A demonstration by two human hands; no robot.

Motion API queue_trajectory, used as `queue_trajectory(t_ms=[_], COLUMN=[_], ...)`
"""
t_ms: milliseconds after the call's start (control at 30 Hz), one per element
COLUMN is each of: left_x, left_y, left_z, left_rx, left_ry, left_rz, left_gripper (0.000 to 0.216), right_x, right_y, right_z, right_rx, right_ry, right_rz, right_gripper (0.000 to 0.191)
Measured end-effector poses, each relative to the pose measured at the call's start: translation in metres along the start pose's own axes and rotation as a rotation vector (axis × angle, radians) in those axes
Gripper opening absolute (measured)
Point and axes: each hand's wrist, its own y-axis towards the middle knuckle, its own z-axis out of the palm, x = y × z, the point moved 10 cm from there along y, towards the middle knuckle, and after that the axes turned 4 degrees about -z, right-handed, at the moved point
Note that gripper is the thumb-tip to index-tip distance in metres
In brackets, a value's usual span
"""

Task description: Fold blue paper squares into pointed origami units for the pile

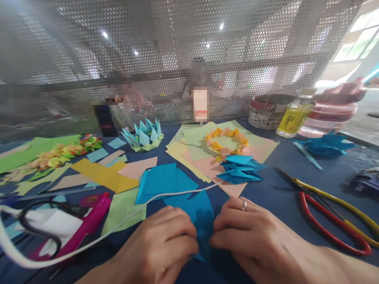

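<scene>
A blue paper (201, 211) is lying at the desk's (278, 189) near edge, between both hands. The left hand (160, 242) and right hand (254, 236) are curling knuckles-up, each grip pinching the paper closed. The bottle's (296, 116) yellow label is showing no readable writing.

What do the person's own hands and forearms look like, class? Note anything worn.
Both are bare: no gloves, and no sleeves in view. The right hand wears a silver-coloured ring on one finger. The left hand shows no ring or watch.
</scene>
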Motion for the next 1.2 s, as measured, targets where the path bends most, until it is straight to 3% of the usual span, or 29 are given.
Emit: queue_trajectory(t_ms=[67,167,233,400,567,867,1200], left_x=[0.009,0.011,0.013,0.024,0.039,0.041,0.044], left_y=[-0.002,-0.004,-0.004,-0.001,-0.008,-0.01,-0.01], left_z=[0.004,0.002,0.002,0.009,0.013,0.021,0.021], left_rx=[0.056,0.03,0.016,0.102,0.074,0.034,0.047], left_ry=[-0.006,-0.071,-0.115,-0.25,-0.291,-0.209,-0.17], left_rz=[-0.084,-0.084,-0.092,-0.271,-0.443,-0.452,-0.507], left_gripper=[0.025,0.023,0.019,0.014,0.013,0.013,0.013], right_x=[0.003,0.007,0.01,0.01,0.016,0.012,0.016], right_y=[-0.001,-0.001,-0.001,0.003,0.006,0.002,0.006], right_z=[-0.002,-0.004,-0.001,0.011,0.011,0.023,0.011], right_rx=[-0.02,-0.035,0.003,0.159,0.177,0.23,0.166], right_ry=[-0.029,-0.091,-0.115,-0.118,-0.079,-0.027,-0.068], right_rz=[-0.006,0.002,-0.017,-0.053,-0.075,-0.176,-0.092], right_gripper=[0.03,0.032,0.031,0.028,0.026,0.023,0.03])
